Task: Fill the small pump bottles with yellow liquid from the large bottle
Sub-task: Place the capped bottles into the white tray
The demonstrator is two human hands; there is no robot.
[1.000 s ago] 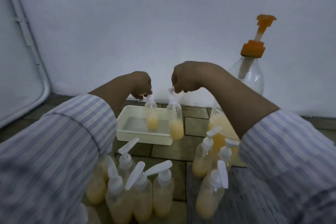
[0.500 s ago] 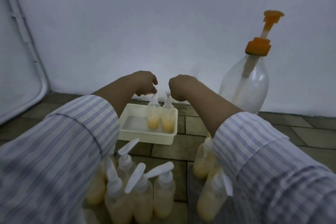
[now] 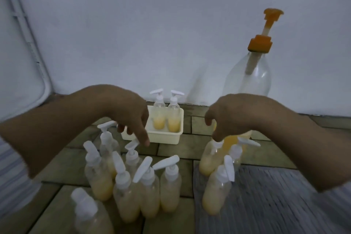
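Two small pump bottles [image 3: 167,116] with a little yellow liquid stand upright side by side in the cream tray [image 3: 163,137] near the wall. The large clear bottle [image 3: 248,81] with an orange pump stands at the right, yellow liquid low in it. My left hand [image 3: 131,118] hovers in front of the tray, fingers pointing down above a cluster of several small bottles [image 3: 133,182], holding nothing. My right hand [image 3: 228,118] hangs over a second group of small bottles [image 3: 218,173], its fingers just above one white pump head, empty as far as I can see.
A white wall rises right behind the tray and the large bottle. A grey ribbed mat [image 3: 266,201] covers the tiled floor at the lower right. A white framed panel [image 3: 22,66] leans at the left.
Both hands let go of the two bottles, which now stand in the tray. The hands have drawn back toward me and lowered over the two groups of small bottles.
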